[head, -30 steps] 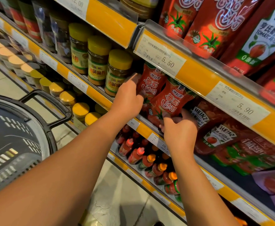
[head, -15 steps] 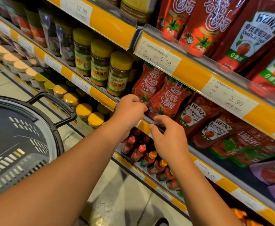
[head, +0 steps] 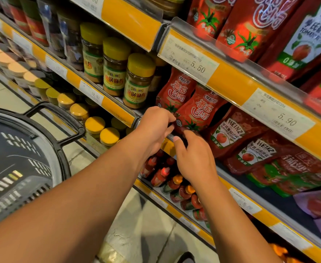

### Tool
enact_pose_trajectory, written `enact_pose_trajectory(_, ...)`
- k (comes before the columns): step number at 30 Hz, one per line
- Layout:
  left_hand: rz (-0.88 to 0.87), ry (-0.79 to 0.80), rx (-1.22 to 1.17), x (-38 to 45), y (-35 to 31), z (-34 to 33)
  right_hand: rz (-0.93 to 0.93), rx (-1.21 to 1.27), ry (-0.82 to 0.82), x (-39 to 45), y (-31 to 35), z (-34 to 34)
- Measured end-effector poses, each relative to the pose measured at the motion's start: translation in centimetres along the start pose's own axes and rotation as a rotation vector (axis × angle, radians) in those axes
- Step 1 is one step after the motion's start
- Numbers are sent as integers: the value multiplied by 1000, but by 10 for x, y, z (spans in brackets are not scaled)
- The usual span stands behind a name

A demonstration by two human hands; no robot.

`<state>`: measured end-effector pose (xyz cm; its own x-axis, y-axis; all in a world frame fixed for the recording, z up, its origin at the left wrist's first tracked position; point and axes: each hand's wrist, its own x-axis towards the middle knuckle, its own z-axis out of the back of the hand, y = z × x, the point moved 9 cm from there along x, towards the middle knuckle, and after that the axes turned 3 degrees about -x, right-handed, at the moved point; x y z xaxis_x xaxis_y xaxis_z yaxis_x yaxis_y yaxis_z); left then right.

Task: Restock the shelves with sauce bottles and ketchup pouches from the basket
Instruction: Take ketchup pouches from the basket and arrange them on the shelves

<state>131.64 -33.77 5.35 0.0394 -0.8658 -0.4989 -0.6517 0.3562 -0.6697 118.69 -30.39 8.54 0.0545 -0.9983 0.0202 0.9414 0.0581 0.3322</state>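
While both hands reach to the front edge of the middle shelf (head: 117,112), two red ketchup pouches stand side by side just behind them: the left pouch (head: 174,90) and the right pouch (head: 199,109), which leans a little to the right. The left hand (head: 155,128) is at the bottom corner of these pouches, its fingers curled toward the lower edge, but whether it really pinches a pouch or only touches it I cannot tell, because the fingertips are hidden behind the knuckles. The right hand (head: 195,160) is a little lower, in front of the shelf rail, with relaxed, slightly bent fingers that hold nothing; its thumb points up toward the bottom of the right pouch. The bottoms of both pouches are covered by the hands. To the right lie Heinz pouches (head: 230,133), partly overlapping one another. To the left of the pouches stand jars with yellow lids (head: 138,80). On the shelf below, small sauce bottles (head: 161,175) with red and orange caps are partly hidden by the right wrist. The basket (head: 22,158) is at the left and cut off by the frame; its content is hard to make out. Both forearms stretch forward from the bottom of the view.
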Motion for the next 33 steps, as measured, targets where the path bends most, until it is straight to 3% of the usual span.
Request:
enact_pose_trajectory(19,28,89,60,-5,6,-6,-46,-46,42,5,6,-13)
enact_pose_trajectory(33,-43,126,143,-14,5,-8,14,9,103,-18,-3,-5)
